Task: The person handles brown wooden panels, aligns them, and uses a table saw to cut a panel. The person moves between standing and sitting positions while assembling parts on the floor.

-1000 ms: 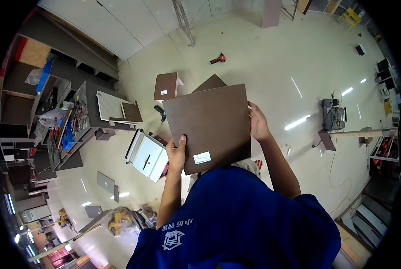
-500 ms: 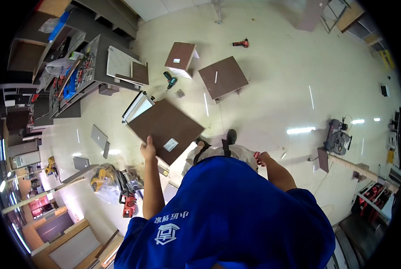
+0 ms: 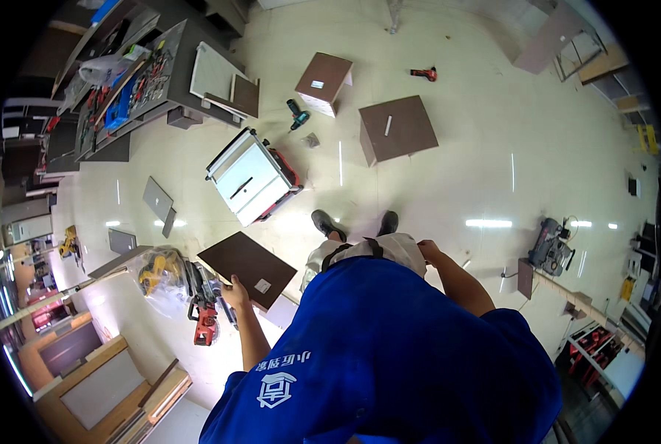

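My left hand grips the near edge of a flat dark brown board with a small white label. The board hangs beside my left leg, tilted, above the floor. Against the right hip of my light trousers is my right hand, its fingers curled in; whatever they may hold is hidden. In front of me to the left stands a table saw with a pale top, a dark slot and a red base.
Two brown box-like cabinets stand ahead. Drills lie nearby, one teal and black, one red. A red saw and a plastic-wrapped yellow tool lie left. Tools cover a workbench. A grey machine stands right.
The brown board has swung left and back toward my side in my left hand, uncovering the table saw. My right hand stays near the hip. My view has shifted slightly.
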Demonstrator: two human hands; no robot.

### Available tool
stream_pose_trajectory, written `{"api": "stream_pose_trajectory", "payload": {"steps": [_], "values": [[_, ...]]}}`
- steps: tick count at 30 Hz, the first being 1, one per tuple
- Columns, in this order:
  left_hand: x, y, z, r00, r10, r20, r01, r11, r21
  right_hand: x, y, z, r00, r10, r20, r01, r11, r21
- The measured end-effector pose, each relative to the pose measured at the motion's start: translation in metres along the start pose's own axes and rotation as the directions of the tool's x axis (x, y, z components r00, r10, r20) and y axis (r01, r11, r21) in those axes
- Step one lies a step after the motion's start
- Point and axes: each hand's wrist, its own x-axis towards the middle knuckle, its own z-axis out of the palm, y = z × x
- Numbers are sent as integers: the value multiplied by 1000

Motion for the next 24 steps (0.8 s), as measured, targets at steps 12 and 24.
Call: {"api": "stream_pose_trajectory", "payload": {"steps": [12, 24], "values": [[109, 84, 13, 934, 120, 337, 207, 587, -783, 26, -184, 117, 953, -298, 62, 304, 924, -232], [131, 132, 8, 933, -7, 359, 343, 313, -886, -34, -423, 296, 718, -345, 604, 170, 929, 328]]}}
